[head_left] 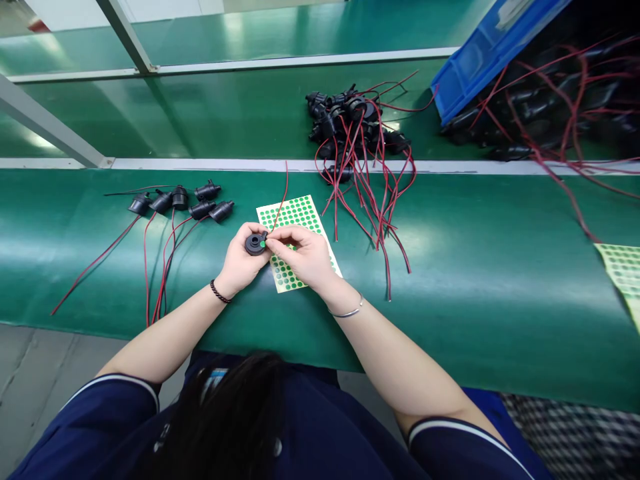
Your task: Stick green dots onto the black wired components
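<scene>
My left hand (pixel 240 261) holds a small round black part (pixel 255 244) with a red wire running up from it. My right hand (pixel 306 255) pinches a small green dot sticker (pixel 263 244) against the face of that part. Both hands hover over a yellowish sheet of green dot stickers (pixel 296 215) lying on the green belt (pixel 450 280). A dark bead bracelet sits on my left wrist, a thin silver bangle on my right.
Several black parts with red and black leads (pixel 181 200) lie in a row to the left. A tangled pile of the same parts (pixel 357 130) sits behind the sheet. A blue bin (pixel 480 57) of more is far right. Another sticker sheet (pixel 625 273) lies at the right edge.
</scene>
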